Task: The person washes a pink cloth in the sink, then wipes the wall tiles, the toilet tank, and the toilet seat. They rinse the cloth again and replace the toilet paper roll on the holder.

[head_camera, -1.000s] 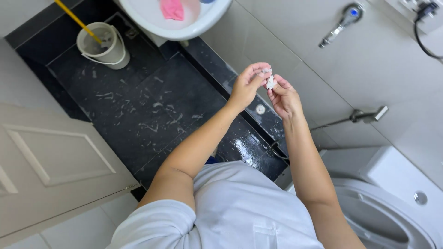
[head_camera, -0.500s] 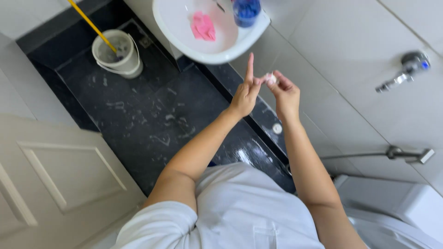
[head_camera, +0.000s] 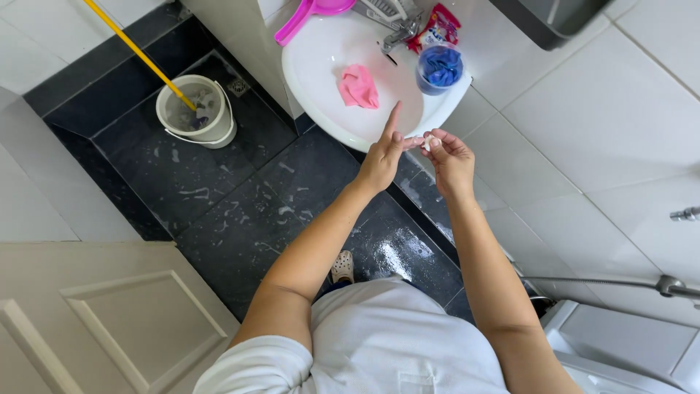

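Note:
My left hand (head_camera: 382, 155) and my right hand (head_camera: 449, 155) meet in front of me, just below the rim of a white washbasin (head_camera: 306, 80). Both pinch one small white object (head_camera: 427, 141) between their fingertips; I cannot tell what it is. The left index finger sticks straight up. In the basin lies a crumpled pink cloth (head_camera: 359, 86). A clear cup with a blue cloth inside (head_camera: 440, 67) stands on the basin's right edge, beside a metal tap (head_camera: 397, 29).
A white bucket (head_camera: 197, 109) with a yellow-handled mop (head_camera: 138, 52) stands on the wet dark floor tiles at the left. A pink dipper (head_camera: 310, 14) rests at the basin's back. A beige door (head_camera: 109, 321) is at lower left, a white toilet (head_camera: 634, 343) at lower right.
The view has shifted so the basin and bucket sit lower in the picture and closer. My hands stay together on the small white object, with the left index finger now raised.

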